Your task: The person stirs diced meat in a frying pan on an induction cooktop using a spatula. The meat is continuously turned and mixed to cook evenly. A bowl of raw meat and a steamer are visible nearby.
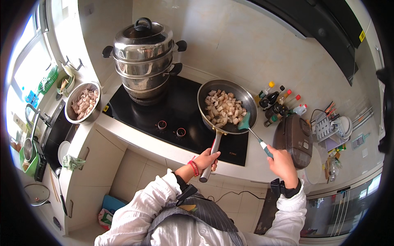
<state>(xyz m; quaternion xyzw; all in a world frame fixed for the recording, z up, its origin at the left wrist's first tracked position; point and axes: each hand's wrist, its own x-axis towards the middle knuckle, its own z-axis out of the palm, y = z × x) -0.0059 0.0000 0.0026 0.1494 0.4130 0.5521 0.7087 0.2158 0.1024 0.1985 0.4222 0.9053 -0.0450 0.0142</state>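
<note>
My left hand (207, 162) grips the metal handle of a frying pan (251, 106), which rests on the right side of a black glass cooktop (181, 107). Diced pale meat (226, 107) lies heaped across the middle of the pan. In my right hand (282, 161) is the handle of a spatula (245, 122) with a teal head. That head is inside the pan's right edge, against the meat cubes. A red bracelet circles my left wrist.
A tall stacked steel steamer (143, 58) stands on the cooktop's left. Sauce bottles (277, 103) and a brown rice cooker (292, 140) sit right of the pan. Beside the sink (57, 135) is a steel bowl of meat pieces (84, 103). A range hood (326, 30) hangs at upper right.
</note>
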